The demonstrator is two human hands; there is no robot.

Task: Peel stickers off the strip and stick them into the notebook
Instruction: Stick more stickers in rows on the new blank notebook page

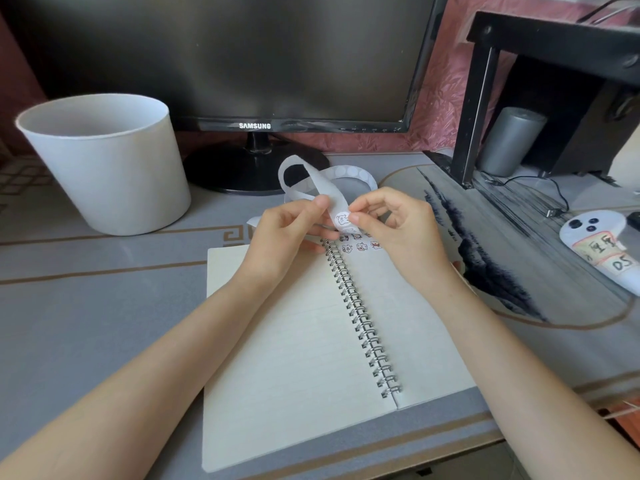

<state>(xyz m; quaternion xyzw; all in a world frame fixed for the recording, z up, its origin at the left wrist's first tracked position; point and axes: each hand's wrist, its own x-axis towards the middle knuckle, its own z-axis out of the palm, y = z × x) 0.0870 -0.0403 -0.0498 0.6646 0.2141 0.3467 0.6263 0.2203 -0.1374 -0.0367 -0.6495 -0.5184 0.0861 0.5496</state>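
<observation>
The left hand pinches the strip between thumb and fingers, just behind the sticker being worked. The right hand nips that sticker's edge with thumb and forefinger, its other fingers loosely curled. Both hands hover over the top end of the notebook's spiral binding. The sticker is a small white round with a cartoon animal on it. I cannot tell whether its edge has lifted off the backing yet.

Past the hands the strip loops up and back toward the foot of the monitor, which stands at the bench's back edge. The notebook lies open near the bench's front edge. A few placed stickers sit at the top of its right page, just beside the binding and partly hidden by the hands. A white tub stands toward the back left corner.

The step in hand looks like the peel itself. To do it well, the left hand should bend the backing sharply away so the sticker's rim stands free. The right hand should then draw it off slowly, touching only the rim so the glue stays clean, and lay it next to the others, pressing from 1 edge across.
</observation>
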